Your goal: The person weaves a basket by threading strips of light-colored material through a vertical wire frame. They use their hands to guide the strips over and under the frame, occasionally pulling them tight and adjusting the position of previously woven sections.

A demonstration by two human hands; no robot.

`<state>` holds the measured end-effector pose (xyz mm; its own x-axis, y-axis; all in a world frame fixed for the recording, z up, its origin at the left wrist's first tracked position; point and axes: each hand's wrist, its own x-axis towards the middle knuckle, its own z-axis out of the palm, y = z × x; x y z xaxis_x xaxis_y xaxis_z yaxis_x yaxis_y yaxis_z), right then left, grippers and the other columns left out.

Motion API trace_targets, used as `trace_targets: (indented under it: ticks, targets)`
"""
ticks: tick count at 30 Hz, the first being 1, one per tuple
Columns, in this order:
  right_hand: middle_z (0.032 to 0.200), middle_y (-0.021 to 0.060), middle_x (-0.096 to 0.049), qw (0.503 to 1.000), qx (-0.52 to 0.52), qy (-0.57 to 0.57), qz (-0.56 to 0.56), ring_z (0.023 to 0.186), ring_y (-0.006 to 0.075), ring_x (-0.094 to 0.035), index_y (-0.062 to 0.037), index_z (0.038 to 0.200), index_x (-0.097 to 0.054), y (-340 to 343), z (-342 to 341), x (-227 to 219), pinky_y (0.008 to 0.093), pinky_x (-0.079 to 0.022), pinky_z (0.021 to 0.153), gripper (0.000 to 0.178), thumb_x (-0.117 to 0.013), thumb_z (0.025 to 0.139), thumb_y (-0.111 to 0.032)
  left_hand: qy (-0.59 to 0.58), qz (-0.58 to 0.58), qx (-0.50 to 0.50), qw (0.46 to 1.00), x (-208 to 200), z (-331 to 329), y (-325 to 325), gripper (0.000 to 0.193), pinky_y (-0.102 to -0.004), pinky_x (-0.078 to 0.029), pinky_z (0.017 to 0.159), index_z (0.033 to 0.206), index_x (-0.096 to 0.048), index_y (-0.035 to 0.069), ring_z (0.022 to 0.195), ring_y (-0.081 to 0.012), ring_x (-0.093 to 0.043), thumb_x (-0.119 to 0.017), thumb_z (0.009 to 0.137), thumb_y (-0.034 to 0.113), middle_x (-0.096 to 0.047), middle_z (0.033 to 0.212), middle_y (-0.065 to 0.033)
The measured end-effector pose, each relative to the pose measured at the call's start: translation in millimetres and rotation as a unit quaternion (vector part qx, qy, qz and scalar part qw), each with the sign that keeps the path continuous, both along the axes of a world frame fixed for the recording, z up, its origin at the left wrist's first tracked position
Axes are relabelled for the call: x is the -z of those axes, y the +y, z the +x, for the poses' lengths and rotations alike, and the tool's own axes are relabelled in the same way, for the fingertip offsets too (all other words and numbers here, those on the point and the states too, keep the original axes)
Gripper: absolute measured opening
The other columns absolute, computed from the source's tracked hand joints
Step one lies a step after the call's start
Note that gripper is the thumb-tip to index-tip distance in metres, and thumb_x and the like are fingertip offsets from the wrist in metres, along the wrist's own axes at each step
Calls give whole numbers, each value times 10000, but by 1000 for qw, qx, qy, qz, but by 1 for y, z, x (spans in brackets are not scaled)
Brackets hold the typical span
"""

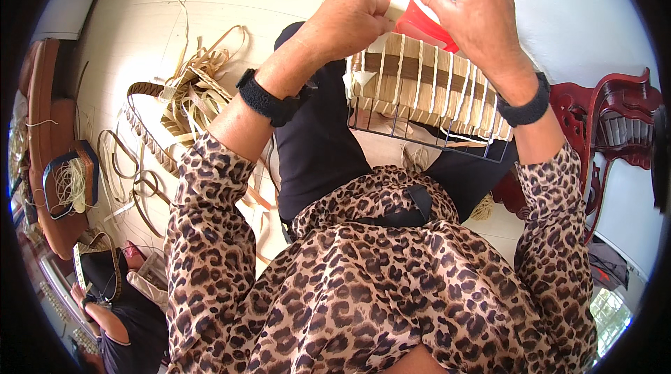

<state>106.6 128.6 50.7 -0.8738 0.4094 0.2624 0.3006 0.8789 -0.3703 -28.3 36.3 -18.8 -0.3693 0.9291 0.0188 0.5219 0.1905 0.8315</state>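
My left hand point(353, 21) is closed with the thumb and fingers pinching a short pale strip point(397, 12) above the far edge of a half-woven basket. My right hand point(472, 7) is raised to the right of it, fingers curled together; what they hold, if anything, I cannot make out. Below both hands the basket point(426, 80) rests on my lap: a black wire frame point(426, 140) wrapped with tan and brown flat strips and twisted whitish cords. Behind the hands is a red and white plastic bag or container point(426, 28), partly hidden by them.
On the floor to the left lies a tangled heap of tan strips point(196, 94), with brown strips point(140, 178) curling beside it. A brown bench point(63, 213) holds a bundle of cord point(70, 182). Another person point(126, 332) works at lower left. Dark red carved furniture point(601, 115) stands at right.
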Motion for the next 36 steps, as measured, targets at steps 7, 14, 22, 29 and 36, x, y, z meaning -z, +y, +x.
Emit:
trace_targets:
  ticks: [7, 14, 22, 29, 36]
  targets:
    - [912, 74, -613, 956, -281, -31, 79, 935, 247, -547, -78, 860, -591, 38, 1, 17, 399, -405, 847, 156, -635, 740, -166, 100, 23, 71, 992, 1, 1, 8, 148, -352, -474, 604, 818, -661, 7, 617, -236, -573, -625, 785, 147, -609, 668, -155]
    - [842, 107, -605, 971, -199, -134, 3, 839, 272, -557, -58, 831, -594, 59, 12, -16, 395, -420, 767, 136, -623, 742, -158, 41, 58, 98, 993, 5, -4, 1, 171, -283, -468, 607, 878, -667, -11, 587, -121, -548, -647, 806, 142, -612, 635, -89]
    - [763, 144, -596, 992, -88, -80, -49, 730, 301, -569, -36, 797, -598, 29, 28, -18, 390, -438, 676, 125, -609, 745, -149, 44, 92, 97, 990, -4, 4, 10, 146, -264, -454, 540, 891, -684, 12, 559, -85, -528, -661, 837, 145, -591, 613, -58]
    - [693, 176, -588, 995, -43, -79, -33, 634, 327, -580, -17, 767, -602, 15, 18, -19, 385, -454, 597, 126, -596, 747, -141, 67, 156, 21, 985, 10, 5, 16, 130, -337, -492, 606, 861, -682, 56, 595, -271, -614, -665, 795, 167, -622, 674, -151]
    - [665, 176, -577, 990, -128, -52, 18, 602, 338, -571, -15, 745, -605, 27, 10, -8, 392, -450, 563, 141, -606, 755, -156, 7, 161, -34, 986, 17, 7, 21, 150, -336, -501, 640, 872, -680, 54, 640, -275, -627, -669, 789, 179, -637, 704, -151]
